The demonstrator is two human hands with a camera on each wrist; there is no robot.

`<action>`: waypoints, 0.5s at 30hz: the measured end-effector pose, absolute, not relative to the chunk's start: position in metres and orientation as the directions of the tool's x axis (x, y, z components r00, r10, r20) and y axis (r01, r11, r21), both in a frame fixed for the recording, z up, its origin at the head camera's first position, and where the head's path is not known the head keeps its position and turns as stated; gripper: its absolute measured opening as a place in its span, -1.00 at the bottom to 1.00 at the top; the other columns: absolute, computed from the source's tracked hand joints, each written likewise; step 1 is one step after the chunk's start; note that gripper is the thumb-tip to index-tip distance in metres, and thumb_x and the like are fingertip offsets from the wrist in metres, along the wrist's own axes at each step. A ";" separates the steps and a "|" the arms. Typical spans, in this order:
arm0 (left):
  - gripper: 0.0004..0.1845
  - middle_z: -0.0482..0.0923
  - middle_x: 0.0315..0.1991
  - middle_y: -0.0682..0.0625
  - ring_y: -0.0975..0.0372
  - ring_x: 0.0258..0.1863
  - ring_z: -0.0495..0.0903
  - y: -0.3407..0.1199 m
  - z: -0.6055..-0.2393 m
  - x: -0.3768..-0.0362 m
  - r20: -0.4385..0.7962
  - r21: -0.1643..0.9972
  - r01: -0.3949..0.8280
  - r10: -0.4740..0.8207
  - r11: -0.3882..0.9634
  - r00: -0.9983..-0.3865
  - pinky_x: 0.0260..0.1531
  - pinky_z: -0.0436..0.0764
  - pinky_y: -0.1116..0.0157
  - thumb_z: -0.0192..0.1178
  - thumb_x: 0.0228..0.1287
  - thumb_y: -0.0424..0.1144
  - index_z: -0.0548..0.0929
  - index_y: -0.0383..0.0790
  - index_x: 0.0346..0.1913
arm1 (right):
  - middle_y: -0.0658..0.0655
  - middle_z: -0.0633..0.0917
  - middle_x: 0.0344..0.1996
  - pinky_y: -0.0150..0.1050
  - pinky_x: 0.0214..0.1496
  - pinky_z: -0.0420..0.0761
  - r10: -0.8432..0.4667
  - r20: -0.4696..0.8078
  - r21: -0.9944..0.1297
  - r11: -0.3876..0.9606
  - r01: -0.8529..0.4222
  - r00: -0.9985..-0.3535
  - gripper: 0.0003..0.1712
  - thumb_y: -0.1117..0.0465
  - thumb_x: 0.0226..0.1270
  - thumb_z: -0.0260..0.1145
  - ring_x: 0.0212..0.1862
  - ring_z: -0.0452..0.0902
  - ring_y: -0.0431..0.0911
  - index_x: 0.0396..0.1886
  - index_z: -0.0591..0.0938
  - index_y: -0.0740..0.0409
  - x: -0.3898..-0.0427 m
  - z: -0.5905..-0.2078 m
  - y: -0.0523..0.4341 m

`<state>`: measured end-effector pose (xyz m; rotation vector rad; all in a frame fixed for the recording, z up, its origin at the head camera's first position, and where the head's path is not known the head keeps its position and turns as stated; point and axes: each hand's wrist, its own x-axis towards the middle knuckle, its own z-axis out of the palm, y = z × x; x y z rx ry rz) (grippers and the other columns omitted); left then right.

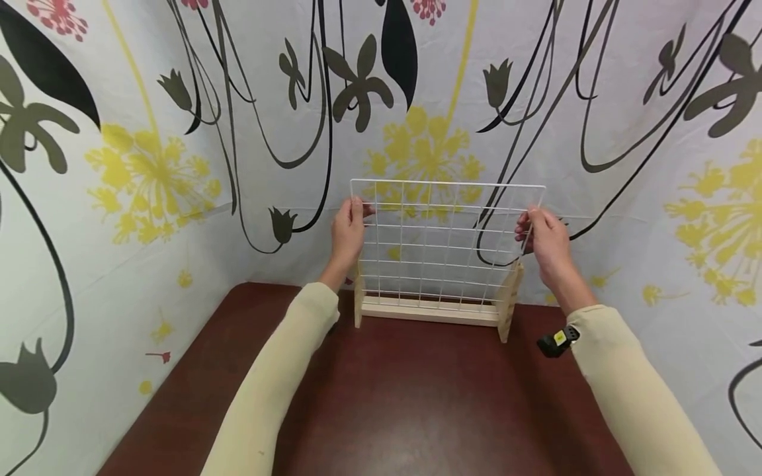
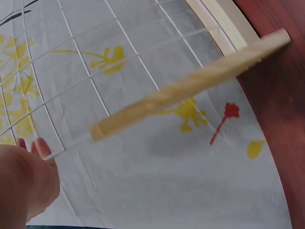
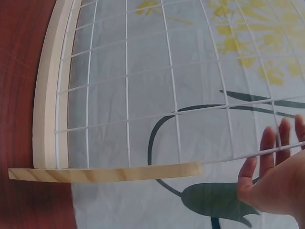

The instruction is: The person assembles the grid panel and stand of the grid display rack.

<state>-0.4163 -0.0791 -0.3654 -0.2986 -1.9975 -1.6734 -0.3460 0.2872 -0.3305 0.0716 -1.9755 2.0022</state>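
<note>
A white wire grid panel (image 1: pixel 440 250) stands upright between the two end pieces of a pale wooden stand (image 1: pixel 428 312). My left hand (image 1: pixel 348 231) grips the panel's left side wire near the top, thumb in front and fingers behind. On the opposite side my right hand (image 1: pixel 546 239) holds the right side wire at about the same height. In the left wrist view a wooden end piece (image 2: pixel 190 86) lies along the grid's edge below the left hand (image 2: pixel 33 183). The right wrist view shows the right hand (image 3: pixel 279 171) with fingers around the edge wire, beyond the other end piece (image 3: pixel 105 172).
The stand rests near the back edge of a dark red-brown table (image 1: pixel 428 390). A white cloth (image 1: pixel 286 165) with yellow, grey and black flower prints hangs behind and at the sides. A small black device (image 1: pixel 558 341) is strapped at the right wrist.
</note>
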 end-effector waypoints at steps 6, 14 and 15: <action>-0.52 0.62 0.32 -0.12 0.05 0.42 0.53 -0.092 -0.372 -0.407 0.498 0.806 0.438 -0.057 0.398 -0.865 0.38 0.54 0.00 0.01 0.68 0.14 0.50 -0.15 0.32 | 0.08 0.74 0.09 -0.32 0.07 0.54 0.159 0.377 -0.836 0.484 -0.261 -0.912 -0.39 -0.19 0.76 -0.10 0.05 0.58 -0.17 0.25 0.60 0.19 -0.347 -0.346 0.302; -0.33 0.46 0.42 -0.22 -0.10 0.48 0.41 -0.117 -0.397 -0.391 0.658 0.540 0.526 0.060 0.657 -0.751 0.47 0.42 -0.11 0.20 0.53 0.11 0.43 -0.29 0.45 | 0.58 0.38 0.39 0.43 0.39 0.26 0.001 0.471 -0.579 0.755 -0.308 -0.882 -0.22 -0.16 0.69 0.05 0.43 0.26 0.48 0.55 0.32 0.38 -0.315 -0.370 0.321; -0.33 0.46 0.43 -0.22 -0.11 0.52 0.38 -0.123 -0.401 -0.388 0.675 0.501 0.533 0.077 0.682 -0.734 0.49 0.40 -0.15 0.22 0.52 0.11 0.44 -0.30 0.44 | 0.57 0.36 0.43 0.45 0.40 0.25 -0.004 0.473 -0.550 0.780 -0.298 -0.881 -0.20 -0.17 0.67 0.09 0.45 0.23 0.50 0.57 0.31 0.35 -0.311 -0.375 0.326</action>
